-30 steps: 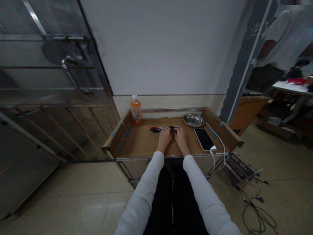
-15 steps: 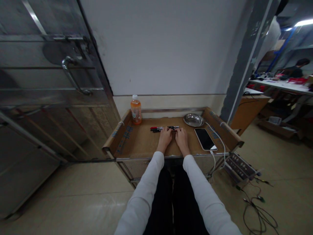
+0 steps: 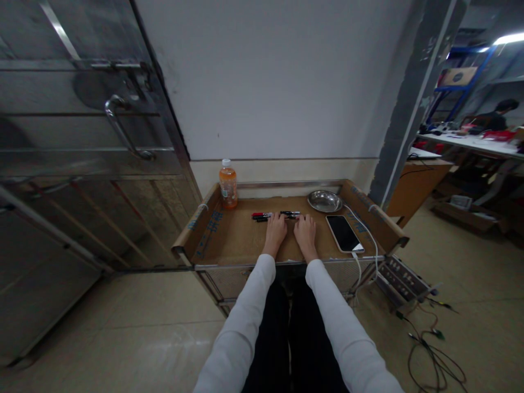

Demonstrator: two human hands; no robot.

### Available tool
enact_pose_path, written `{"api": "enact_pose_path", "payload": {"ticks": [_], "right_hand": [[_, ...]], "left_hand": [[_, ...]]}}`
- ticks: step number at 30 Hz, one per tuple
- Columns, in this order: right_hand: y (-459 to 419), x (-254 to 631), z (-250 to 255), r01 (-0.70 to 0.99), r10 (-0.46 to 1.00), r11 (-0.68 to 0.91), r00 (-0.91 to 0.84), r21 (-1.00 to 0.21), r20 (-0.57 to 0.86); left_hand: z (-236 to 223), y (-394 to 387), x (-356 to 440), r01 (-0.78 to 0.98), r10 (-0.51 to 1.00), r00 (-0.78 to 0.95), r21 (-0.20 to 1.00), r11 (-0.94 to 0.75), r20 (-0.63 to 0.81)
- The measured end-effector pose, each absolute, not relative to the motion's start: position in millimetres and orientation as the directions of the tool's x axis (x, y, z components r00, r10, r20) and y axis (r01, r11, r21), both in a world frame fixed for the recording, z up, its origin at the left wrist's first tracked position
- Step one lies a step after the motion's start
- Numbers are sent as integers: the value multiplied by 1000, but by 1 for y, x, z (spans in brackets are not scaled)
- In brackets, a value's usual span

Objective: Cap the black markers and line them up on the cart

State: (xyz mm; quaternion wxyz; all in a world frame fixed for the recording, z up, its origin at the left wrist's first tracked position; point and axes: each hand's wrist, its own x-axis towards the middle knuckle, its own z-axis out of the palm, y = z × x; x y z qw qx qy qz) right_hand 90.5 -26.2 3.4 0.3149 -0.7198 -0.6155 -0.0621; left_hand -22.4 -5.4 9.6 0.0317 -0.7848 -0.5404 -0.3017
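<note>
Several dark and red pens lie in a small row on the cardboard-lined tray top, the red pen (image 3: 258, 214) at the left end. My left hand (image 3: 277, 231) is palm down with bent fingers on a black pen (image 3: 291, 217), whose middle shows between my hands. My right hand (image 3: 305, 233) rests opposite, its curled fingers at that pen's right end. Both sets of fingertips are partly hidden. Another dark pen with pale markings (image 3: 290, 212) lies just beyond them.
An orange drink bottle (image 3: 228, 188) stands at the back left corner. On the right are a shiny metal bowl (image 3: 325, 201) and a phone (image 3: 344, 233) with a white cable (image 3: 370, 234). Raised cardboard sides (image 3: 200, 221) border the top. A person (image 3: 497, 117) sits far right.
My hands have drawn slightly apart, with my right hand shifting a little right. More of the pens shows between them. The bottle, bowl and phone stay put.
</note>
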Motion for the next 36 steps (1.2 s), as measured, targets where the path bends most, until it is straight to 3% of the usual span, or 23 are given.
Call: {"api": "enact_pose_path", "payload": {"ticks": [8,16,25,32,36], "right_hand": [[-29,89,5,940,874,-42,198,-338,443],[-26,89,1,956,842,-30,183,-293,508],[-32,87,11,942,890,141,14,-304,456],[-32,86,10,951,904,101,34,-291,427],[-33,86,12,960,908,82,38,-266,416]], "left_hand": [[10,-8,-22,861,829,247,278,-425,502],[12,-9,-22,872,821,194,289,-395,536],[17,-16,-24,941,852,-59,315,-127,521],[14,-17,-25,956,808,-135,289,-45,574],[17,-17,-25,966,837,-123,259,-23,534]]}}
